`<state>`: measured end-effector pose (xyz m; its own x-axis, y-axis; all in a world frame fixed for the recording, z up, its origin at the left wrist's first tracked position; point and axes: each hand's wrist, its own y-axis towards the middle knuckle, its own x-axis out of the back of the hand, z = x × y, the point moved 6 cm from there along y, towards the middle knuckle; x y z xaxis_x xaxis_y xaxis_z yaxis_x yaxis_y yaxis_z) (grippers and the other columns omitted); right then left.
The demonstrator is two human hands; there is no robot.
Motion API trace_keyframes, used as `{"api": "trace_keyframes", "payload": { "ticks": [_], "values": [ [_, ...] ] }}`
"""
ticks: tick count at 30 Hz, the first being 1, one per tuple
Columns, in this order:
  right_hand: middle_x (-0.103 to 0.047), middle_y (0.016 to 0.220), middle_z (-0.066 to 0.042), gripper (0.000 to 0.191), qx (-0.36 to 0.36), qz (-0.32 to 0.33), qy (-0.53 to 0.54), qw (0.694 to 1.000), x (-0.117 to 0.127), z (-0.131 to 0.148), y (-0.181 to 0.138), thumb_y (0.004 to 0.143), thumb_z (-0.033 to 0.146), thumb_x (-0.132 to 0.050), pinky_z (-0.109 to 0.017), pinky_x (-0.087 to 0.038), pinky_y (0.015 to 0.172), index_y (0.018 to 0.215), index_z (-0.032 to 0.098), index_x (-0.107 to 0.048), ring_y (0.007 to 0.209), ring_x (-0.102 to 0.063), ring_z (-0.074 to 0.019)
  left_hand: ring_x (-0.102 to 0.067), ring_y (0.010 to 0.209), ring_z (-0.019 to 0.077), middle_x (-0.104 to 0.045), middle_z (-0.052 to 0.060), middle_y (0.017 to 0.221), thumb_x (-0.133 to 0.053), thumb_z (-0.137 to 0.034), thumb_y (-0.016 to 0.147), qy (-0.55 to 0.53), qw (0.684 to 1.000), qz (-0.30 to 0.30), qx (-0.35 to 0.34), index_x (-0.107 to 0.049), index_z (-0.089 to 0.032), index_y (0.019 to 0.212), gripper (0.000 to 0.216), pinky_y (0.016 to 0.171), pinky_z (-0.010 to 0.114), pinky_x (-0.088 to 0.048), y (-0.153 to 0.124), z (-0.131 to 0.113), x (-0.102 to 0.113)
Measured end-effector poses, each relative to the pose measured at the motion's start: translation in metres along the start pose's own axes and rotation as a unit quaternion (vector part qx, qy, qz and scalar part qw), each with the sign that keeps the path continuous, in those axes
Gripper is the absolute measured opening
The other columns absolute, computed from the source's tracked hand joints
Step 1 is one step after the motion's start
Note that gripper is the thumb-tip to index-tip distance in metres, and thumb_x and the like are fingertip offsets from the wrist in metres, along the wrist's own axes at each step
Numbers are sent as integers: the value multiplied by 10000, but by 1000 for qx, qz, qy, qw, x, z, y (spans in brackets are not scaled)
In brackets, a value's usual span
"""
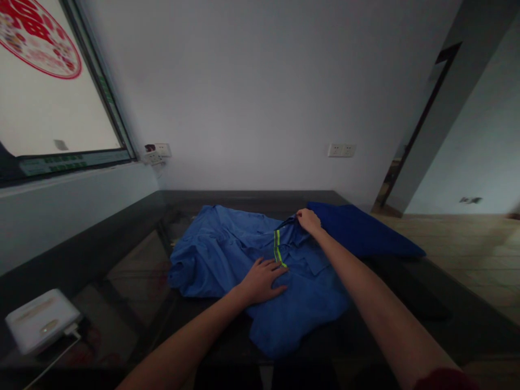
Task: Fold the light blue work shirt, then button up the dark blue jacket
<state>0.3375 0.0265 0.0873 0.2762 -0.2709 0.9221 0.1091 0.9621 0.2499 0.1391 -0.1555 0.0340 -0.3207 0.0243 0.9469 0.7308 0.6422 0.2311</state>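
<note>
A blue work shirt with a yellow-green reflective stripe lies crumpled on a dark glass table. My left hand rests flat on the shirt just below the stripe, fingers spread. Farther back, my right hand pinches the shirt's fabric near its collar. A darker blue folded cloth lies to the right of the shirt, partly over the table's far right corner.
A white box-shaped device with a cable sits at the table's near left. A window with a red sticker is on the left wall. Wall sockets are behind the table. A doorway opens at right.
</note>
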Motion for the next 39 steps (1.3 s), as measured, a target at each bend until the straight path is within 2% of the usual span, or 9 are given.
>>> {"api": "trace_keyframes", "payload": {
  "ticks": [6,9,12,15,18,22,27,35,39],
  "values": [
    [-599,1233,-151,472,39,-45,31,998,2,11,-1,812,27,-397,-298,-368,986,1242,108,-571,1159,-527,-224,-408,1283,286,-483,75,1380,-483,-470,880,-3,1000,0,-3,-443,-287,1343,500,1079,534,-253,-1,1,-1],
    [-537,1309,-153,578,53,-67,47,995,2,13,-19,756,-24,-384,-333,-329,1035,1313,87,-495,1213,-471,-232,-396,1291,261,-462,70,1392,-442,-465,904,-11,1000,-11,1,-442,-295,1340,467,1082,508,-266,-1,3,0],
    [-578,1242,-124,514,80,-105,100,986,6,19,-47,777,10,-380,-352,-356,1013,1246,134,-551,1166,-496,-226,-429,1257,240,-484,69,1361,-459,-418,908,-22,999,-32,9,-477,-281,1306,422,1064,460,-314,1,6,1],
    [-659,1050,-78,328,127,-42,155,979,-5,30,-77,817,96,-456,-308,-427,911,1072,177,-645,986,-592,-193,-482,1196,223,-540,67,1283,-510,-300,882,-45,997,-61,17,-546,-248,1225,348,1025,403,-372,6,10,6],
    [-657,1039,-76,255,115,25,131,984,-21,35,-99,804,169,-570,-292,-432,881,1047,182,-647,981,-594,-197,-551,1092,208,-610,72,1156,-514,-193,849,-83,993,-74,35,-618,-202,1096,269,971,354,-424,17,16,13],
    [-638,1071,-104,258,109,22,74,991,-33,39,-115,808,203,-606,-302,-411,889,1062,165,-629,1023,-568,-220,-612,949,187,-670,63,987,-483,-103,818,-136,980,-115,89,-651,-166,974,237,898,317,-470,40,30,19],
    [-664,1001,-86,190,90,32,72,993,-44,38,-119,833,287,-598,-273,-417,815,986,182,-638,967,-586,-211,-619,945,184,-676,62,985,-450,-53,802,-170,960,-183,129,-639,-171,963,274,881,327,-485,48,42,9],
    [-692,982,-77,179,91,47,93,990,-45,37,-120,831,300,-597,-267,-401,798,955,184,-655,987,-582,-220,-614,913,181,-671,67,957,-440,-75,820,-164,962,-185,118,-629,-156,949,243,862,315,-476,33,47,2],
    [-703,926,-98,187,98,71,99,988,-46,36,-118,850,311,-572,-265,-402,759,891,164,-680,889,-620,-210,-612,879,180,-669,55,931,-455,-112,835,-154,963,-183,120,-631,-171,954,220,828,302,-471,35,50,-6]
  ]
}}
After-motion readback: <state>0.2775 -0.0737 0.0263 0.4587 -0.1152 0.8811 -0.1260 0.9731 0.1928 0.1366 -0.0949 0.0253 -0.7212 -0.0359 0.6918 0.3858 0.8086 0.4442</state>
